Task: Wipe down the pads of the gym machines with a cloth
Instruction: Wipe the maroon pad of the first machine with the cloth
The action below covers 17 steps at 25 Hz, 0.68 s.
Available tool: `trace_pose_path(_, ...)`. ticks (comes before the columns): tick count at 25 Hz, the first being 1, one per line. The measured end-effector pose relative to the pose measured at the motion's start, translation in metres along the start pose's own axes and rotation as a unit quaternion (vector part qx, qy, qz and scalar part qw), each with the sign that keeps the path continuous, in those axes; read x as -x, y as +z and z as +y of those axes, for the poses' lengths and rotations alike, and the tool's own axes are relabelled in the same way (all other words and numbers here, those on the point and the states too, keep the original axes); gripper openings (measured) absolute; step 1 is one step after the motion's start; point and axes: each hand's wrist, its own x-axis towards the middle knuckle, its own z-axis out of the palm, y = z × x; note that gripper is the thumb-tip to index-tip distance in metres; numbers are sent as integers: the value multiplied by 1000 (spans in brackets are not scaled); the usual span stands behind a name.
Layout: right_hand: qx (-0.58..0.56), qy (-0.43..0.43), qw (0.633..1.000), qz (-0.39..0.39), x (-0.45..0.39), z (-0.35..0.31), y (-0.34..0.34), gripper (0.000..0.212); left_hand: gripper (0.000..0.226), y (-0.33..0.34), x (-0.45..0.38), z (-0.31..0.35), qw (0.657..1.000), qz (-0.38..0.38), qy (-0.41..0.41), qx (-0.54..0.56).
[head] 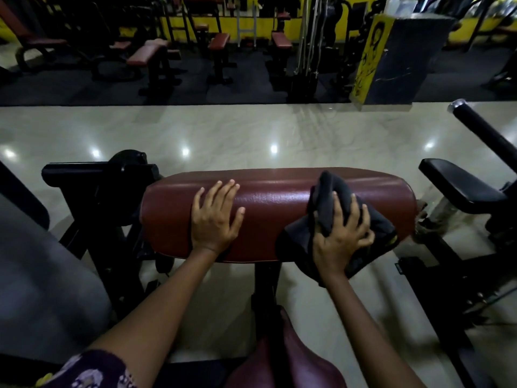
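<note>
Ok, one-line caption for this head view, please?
Right hand grips a dark cloth on a maroon arm pad while the left hand rests flat beside it.

Both forearms stretched forward, bare. Left hand (215, 217) lying flat, palm down, fingers straight and a bit spread, thumb out to the side. Right hand (340, 238) bunched up, fingers curled and gripping, knuckles raised, wrist bent slightly. Patterned sleeve (92, 369) showing low on the left arm.
</note>
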Motion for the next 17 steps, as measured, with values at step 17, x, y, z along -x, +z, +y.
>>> trace_pose_path(17, -14, -76, 995, -70, -3, -10, -3, 57, 48, 2, 0, 1, 999, 24, 10, -36)
